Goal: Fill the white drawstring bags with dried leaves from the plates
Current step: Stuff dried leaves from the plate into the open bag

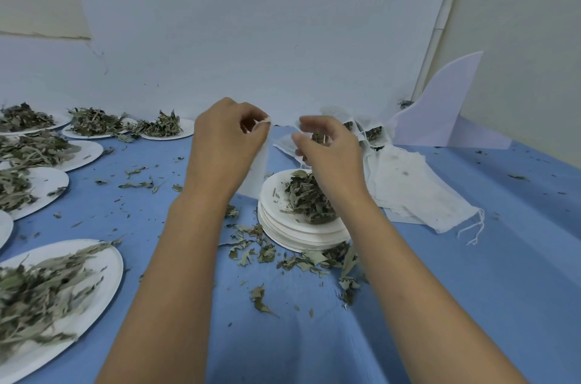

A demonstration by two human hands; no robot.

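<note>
Pinching a white drawstring bag (259, 165) by its rim with left grip (224, 139), beside dried leaves (307, 198) on stacked plates (284, 231); right grip (332, 151) curled alongside, hold unclear.

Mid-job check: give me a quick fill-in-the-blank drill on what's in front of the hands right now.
1. The left hand pinches the white drawstring bag at its ____ edge.
2. The dried leaves nearest the hands sit on a stack of white ____.
3. The pile of empty bags lies to the ____ of that stack.
4. The tablecloth is ____.
Missing words: top; plates; right; blue.
</note>
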